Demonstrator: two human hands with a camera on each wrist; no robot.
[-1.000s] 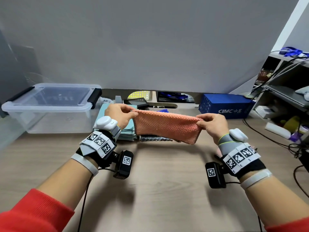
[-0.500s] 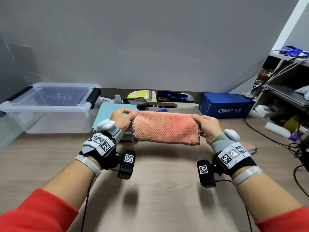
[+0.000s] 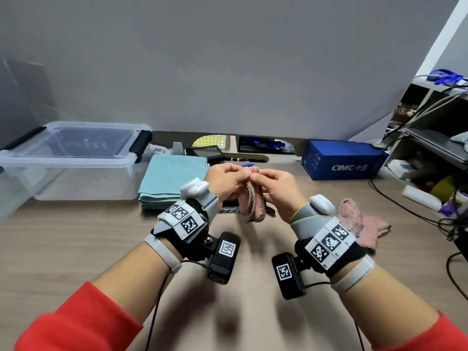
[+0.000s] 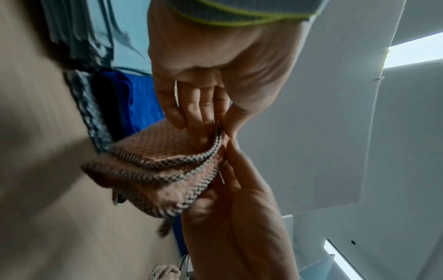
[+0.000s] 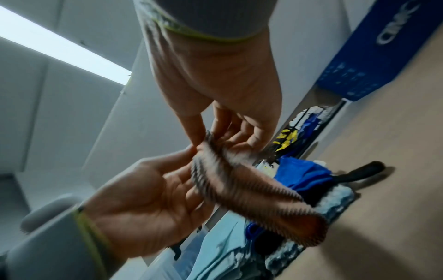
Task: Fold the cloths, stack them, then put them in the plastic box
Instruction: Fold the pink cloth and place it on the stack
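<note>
An orange waffle-weave cloth hangs doubled over above the table, its two ends brought together. My left hand and right hand meet at its top edge, and each pinches it between thumb and fingers. The left wrist view shows my left hand pinching the striped hem of the cloth. From the right wrist, my right hand pinches the same corner of the cloth. A stack of folded teal cloths lies left of my hands. The clear plastic box stands at the far left.
A crumpled pink cloth lies on the table to the right of my right wrist. A blue cardboard box stands at the back right. Cables and a cluttered shelf fill the right edge. Bare wood table lies near me.
My hands, which held the orange cloth stretched wide, have come together in the middle. The cloth is now folded in half and hangs down from the pinched ends.
</note>
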